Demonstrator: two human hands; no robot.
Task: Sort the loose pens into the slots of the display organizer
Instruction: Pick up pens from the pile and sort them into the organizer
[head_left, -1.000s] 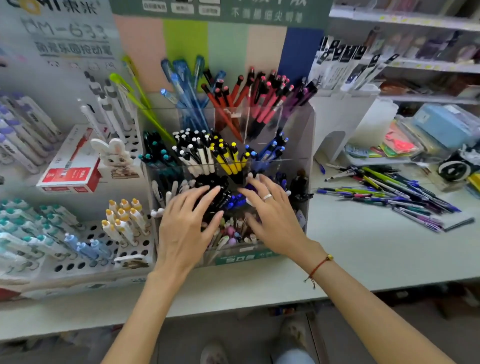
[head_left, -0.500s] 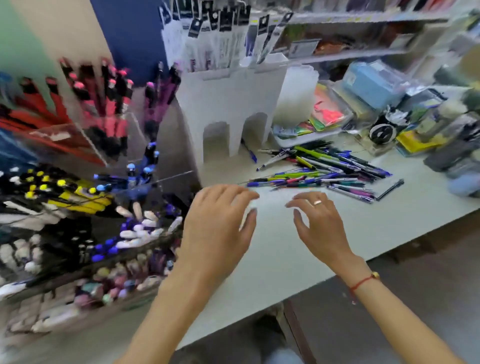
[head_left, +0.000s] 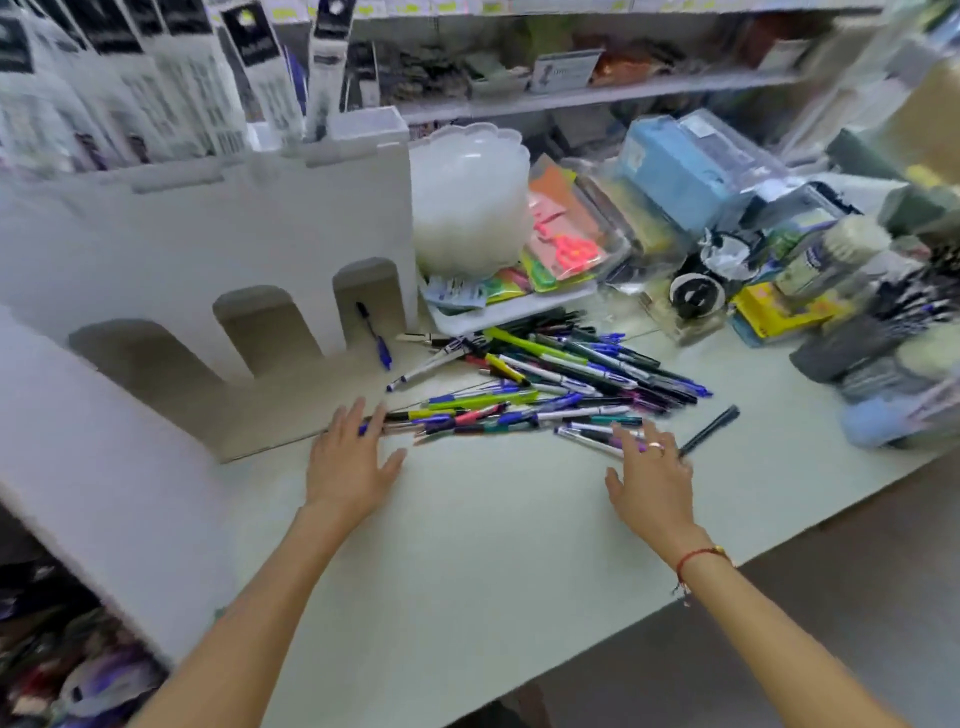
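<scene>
Reaching with both hands, the person has fingers extended and flat; neither hand grips anything. The left hand (head_left: 349, 462) lies palm-down with its fingertips on the near-left ends of the loose pens (head_left: 545, 387), apparently to square those ends together. The right hand (head_left: 649, 480) is spread at the near-right side of the heap, fingertips over the closest pens — a bracketing posture, judged as preparation for raking the pens into one bundle.

The pens lie in a fan on the counter (head_left: 493, 545), toward its back edge and right of centre, barrels mostly parallel. One black pen (head_left: 709, 430) lies apart, just right of the heap, close to the right hand. A single blue pen (head_left: 375, 338) leans in the rightmost arch of the white cardboard stand (head_left: 208, 228) at the back left.

The display organizer is not clearly visible — only blurred pen stock shows at the lower-left corner of the view. No pen is lifted yet.
</scene>
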